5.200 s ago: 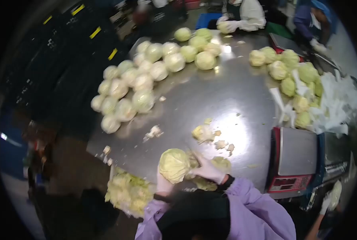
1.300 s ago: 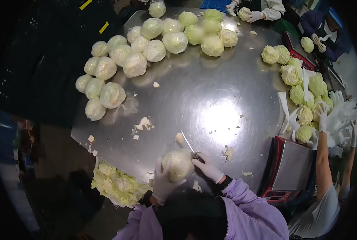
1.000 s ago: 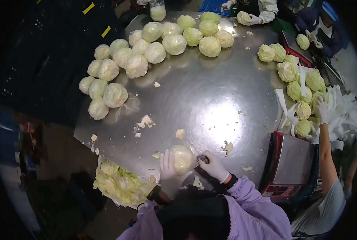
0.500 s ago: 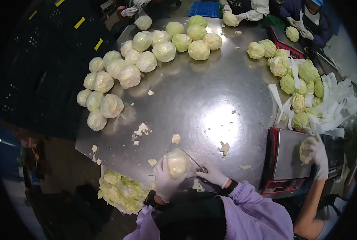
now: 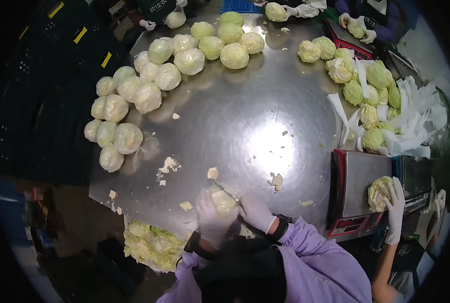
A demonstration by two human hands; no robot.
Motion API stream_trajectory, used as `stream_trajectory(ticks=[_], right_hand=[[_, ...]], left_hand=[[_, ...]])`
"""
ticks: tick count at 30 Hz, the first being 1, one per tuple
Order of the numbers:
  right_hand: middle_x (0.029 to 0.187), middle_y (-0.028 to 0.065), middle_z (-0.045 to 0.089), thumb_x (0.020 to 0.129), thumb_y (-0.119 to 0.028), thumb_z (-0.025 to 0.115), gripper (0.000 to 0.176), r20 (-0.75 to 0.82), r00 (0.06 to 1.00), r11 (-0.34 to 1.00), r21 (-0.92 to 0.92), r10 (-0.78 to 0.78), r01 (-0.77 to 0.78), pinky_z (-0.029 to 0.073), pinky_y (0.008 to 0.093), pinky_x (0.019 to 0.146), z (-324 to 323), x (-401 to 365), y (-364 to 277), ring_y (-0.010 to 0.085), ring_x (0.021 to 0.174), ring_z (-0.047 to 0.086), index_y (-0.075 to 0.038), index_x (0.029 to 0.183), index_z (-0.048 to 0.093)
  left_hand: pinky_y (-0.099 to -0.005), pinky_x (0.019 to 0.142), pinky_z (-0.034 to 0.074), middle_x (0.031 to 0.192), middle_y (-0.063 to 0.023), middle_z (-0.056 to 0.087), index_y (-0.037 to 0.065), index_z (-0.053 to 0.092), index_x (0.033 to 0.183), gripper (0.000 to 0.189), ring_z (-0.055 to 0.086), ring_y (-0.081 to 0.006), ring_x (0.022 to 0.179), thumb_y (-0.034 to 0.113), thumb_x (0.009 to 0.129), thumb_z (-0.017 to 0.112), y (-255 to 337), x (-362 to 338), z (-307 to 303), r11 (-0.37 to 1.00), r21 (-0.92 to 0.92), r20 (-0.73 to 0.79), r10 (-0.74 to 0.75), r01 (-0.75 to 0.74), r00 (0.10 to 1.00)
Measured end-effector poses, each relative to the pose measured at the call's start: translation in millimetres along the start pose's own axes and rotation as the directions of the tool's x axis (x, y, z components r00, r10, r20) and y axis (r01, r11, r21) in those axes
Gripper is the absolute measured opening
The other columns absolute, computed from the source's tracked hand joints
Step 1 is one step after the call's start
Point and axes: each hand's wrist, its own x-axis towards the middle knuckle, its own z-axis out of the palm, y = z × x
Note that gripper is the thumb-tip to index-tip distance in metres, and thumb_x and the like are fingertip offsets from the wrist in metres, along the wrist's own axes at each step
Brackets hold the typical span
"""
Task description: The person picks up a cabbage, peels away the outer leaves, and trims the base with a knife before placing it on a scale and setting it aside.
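Note:
A pale cabbage sits low over the near edge of the steel table, in what looks like clear film. My left hand, in a white glove, is wrapped round its left and near side. My right hand, also gloved, closes on a knife; its handle is mostly hidden in my fingers. The thin blade lies across the far right side of the cabbage, apparently touching it. Just beyond is a cut piece of cabbage.
Several wrapped cabbages line the table's left and far sides. Unwrapped ones and white netting lie at right. A co-worker's gloved hand holds a cabbage at the scale. Trimmed leaves fill a container below.
The knife has moved from the cabbage's right side onto its far right edge, and my right hand has shifted left. The co-worker's cabbage at right turned into fuller view. The whole view shifted slightly.

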Motion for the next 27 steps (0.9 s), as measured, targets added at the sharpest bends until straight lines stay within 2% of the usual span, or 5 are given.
stream_trajectory(ticks=[5,17,20,22,27], right_hand=[[0.081,0.0215,0.060,0.090,-0.023,0.052,0.020,0.082,0.995,0.998,0.017,0.058,-0.059,0.048,0.0525,0.063,-12.9,-20.3,-6.7,0.0430,0.067,0.060,-0.003,0.095,0.049],[0.089,0.0245,0.064,0.092,-0.028,0.047,0.031,0.143,0.989,1.000,0.009,-0.028,0.027,0.048,0.0497,0.075,-1.6,62.2,30.5,0.0430,0.077,0.063,-0.002,0.108,0.054],[0.079,0.0185,0.063,0.094,-0.030,0.051,0.032,0.209,0.967,0.969,0.226,-0.148,0.099,0.049,0.0410,0.064,-0.4,49.3,42.4,0.0306,0.065,0.062,-0.002,0.108,0.052],[0.068,0.0055,0.057,0.096,-0.028,0.053,0.027,0.392,0.920,0.806,0.555,-0.035,-0.206,0.043,0.0270,0.045,2.2,34.4,25.7,0.0111,0.049,0.053,-0.004,0.108,0.052],[0.057,-0.0026,0.048,0.097,-0.029,0.049,0.030,0.433,0.901,0.526,0.760,0.029,-0.382,0.032,0.0203,0.034,7.8,31.3,15.5,0.0057,0.039,0.045,-0.004,0.111,0.054]], left_hand=[[-0.0452,0.099,0.040,0.127,-0.0242,0.046,-0.007,0.039,0.130,0.086,0.043,-0.0408,0.119,0.031,0.064,0.079,-17.4,15.2,-15.7,0.905,-0.364,0.180,-0.162,0.219,0.970],[-0.0450,0.102,0.038,0.131,-0.0234,0.043,-0.004,0.037,0.132,0.087,0.042,-0.0404,0.122,0.033,0.065,0.079,-31.8,14.5,-7.3,0.968,-0.211,0.170,-0.097,0.132,0.981],[-0.0460,0.106,0.034,0.133,-0.0252,0.041,-0.003,0.035,0.133,0.091,0.039,-0.0411,0.126,0.031,0.062,0.081,-76.2,-14.3,-0.9,0.911,-0.373,-0.025,0.179,-0.175,0.984],[-0.0466,0.107,0.033,0.134,-0.0259,0.041,-0.003,0.034,0.134,0.092,0.039,-0.0418,0.127,0.029,0.061,0.081,-86.8,-33.3,-3.6,0.910,-0.380,-0.013,0.176,-0.168,0.984],[-0.0481,0.109,0.030,0.139,-0.0279,0.037,-0.002,0.033,0.134,0.098,0.036,-0.0439,0.131,0.025,0.056,0.086,-93.5,-53.7,-10.2,0.924,-0.354,0.045,0.174,-0.147,0.984]])
